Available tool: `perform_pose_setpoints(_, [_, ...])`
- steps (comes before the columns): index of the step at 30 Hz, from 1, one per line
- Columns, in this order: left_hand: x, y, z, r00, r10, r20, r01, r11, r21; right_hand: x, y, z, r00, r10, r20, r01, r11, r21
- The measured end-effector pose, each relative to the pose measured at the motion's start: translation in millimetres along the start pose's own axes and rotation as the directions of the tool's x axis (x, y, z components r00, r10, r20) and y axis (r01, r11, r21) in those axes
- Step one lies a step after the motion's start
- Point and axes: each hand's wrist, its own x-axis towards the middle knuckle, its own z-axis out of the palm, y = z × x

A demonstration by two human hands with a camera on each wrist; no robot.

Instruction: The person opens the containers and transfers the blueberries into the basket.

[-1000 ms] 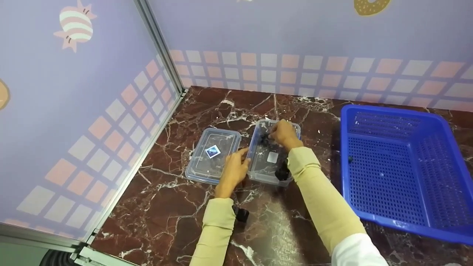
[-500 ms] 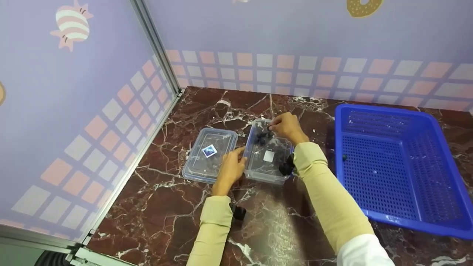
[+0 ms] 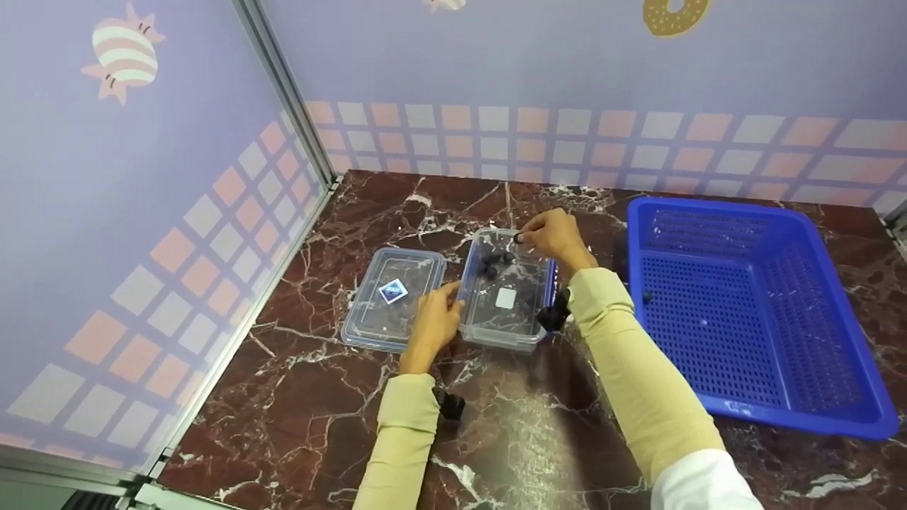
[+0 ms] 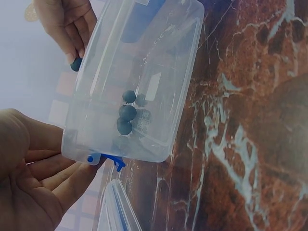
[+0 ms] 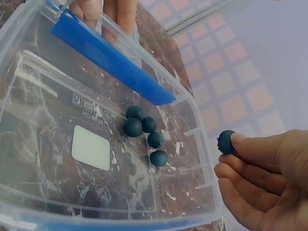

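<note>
A dark blueberry (image 5: 226, 142) is pinched between the thumb and fingers of my right hand (image 3: 556, 235), above the far right corner of a clear plastic box (image 3: 524, 322). Several more blueberries (image 5: 133, 127) lie together on the box floor, toward its far end. My left hand (image 3: 434, 319) rests against the outside of the box's left wall, its fairly straight fingers beside a blue latch flap (image 5: 108, 57). In the left wrist view, the held blueberry shows just beyond the box's rim.
A clear lid (image 3: 390, 322) with a blue sticker lies left of the box, partly under my left hand. At the right stands a large blue basket (image 3: 737, 409) with one small dark round thing (image 3: 647, 297) inside. Patterned wall panels (image 3: 560, 64) border the marble-look tabletop (image 3: 305, 418).
My right hand has risen from inside the box to its far right corner, bringing a blueberry up. The left hand keeps its place at the box while the head view shifts slightly.
</note>
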Motion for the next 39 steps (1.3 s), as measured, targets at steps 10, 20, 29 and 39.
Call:
perform_pose_setpoints(10, [1.1, 0.4, 0.5, 1.0, 0.023, -0.001, -0.023, 1.0, 0.021, -6.4, 4.8, -15.5, 0.999, -0.005, -0.033, 0.004, 1.0, -0.018])
perform_pose_setpoints(20, [2.1, 2.9, -0.1, 1.0, 0.006, 0.0, -0.006, 0.999, 0.042, -11.6, 5.6, -36.3, 0.997, -0.013, -0.082, 0.013, 1.0, 0.002])
perform_pose_setpoints(29, [1.8, 2.8, -0.5, 1.0, 0.002, -0.004, -0.002, 0.999, 0.041, -16.1, 17.7, -57.8, 0.992, -0.014, -0.123, 0.014, 1.0, 0.002])
perform_pose_setpoints(39, [-0.6, 4.7, -0.8, 1.0, 0.017, -0.009, -0.016, 0.999, 0.05, -25.4, 38.9, -87.8, 0.985, 0.08, -0.153, -0.063, 0.992, 0.111])
